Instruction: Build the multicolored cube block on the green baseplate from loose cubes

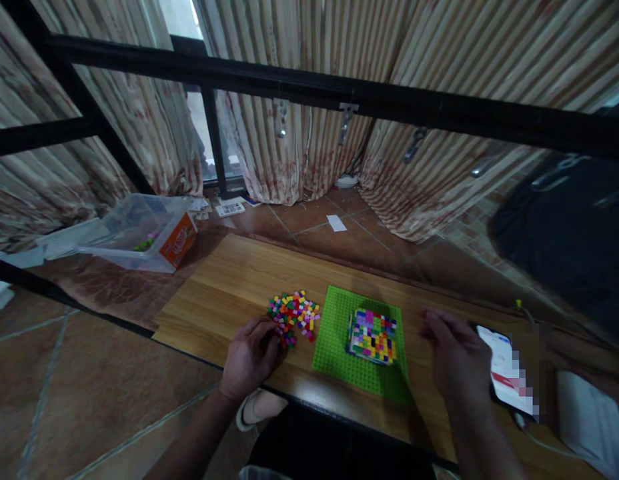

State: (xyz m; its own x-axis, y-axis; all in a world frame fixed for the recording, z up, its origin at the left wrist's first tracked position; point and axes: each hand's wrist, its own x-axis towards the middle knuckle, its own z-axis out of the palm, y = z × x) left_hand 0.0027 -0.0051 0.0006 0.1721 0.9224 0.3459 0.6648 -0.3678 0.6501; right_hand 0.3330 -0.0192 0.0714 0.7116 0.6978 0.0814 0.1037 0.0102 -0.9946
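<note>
A pile of small multicoloured toy bricks (295, 315) lies loose on the wooden table. At its near left edge is my left hand (250, 355), fingers curled down at the bricks; anything between the fingertips is hidden. To the right of the pile sits a green studded baseplate (334, 370). On it stands a low, roughly square block built of many-coloured bricks (373, 335). My right hand (457, 353) is raised just right of the baseplate, thumb and fingers drawn together in a pinch. Whatever it may hold is too small to make out.
A phone (507, 370) with a lit screen lies right of my right hand, with a white object (592, 417) and a cable beyond. A clear plastic box (139, 230) with some bricks stands far left. A black metal bar (309, 80) crosses before the curtains.
</note>
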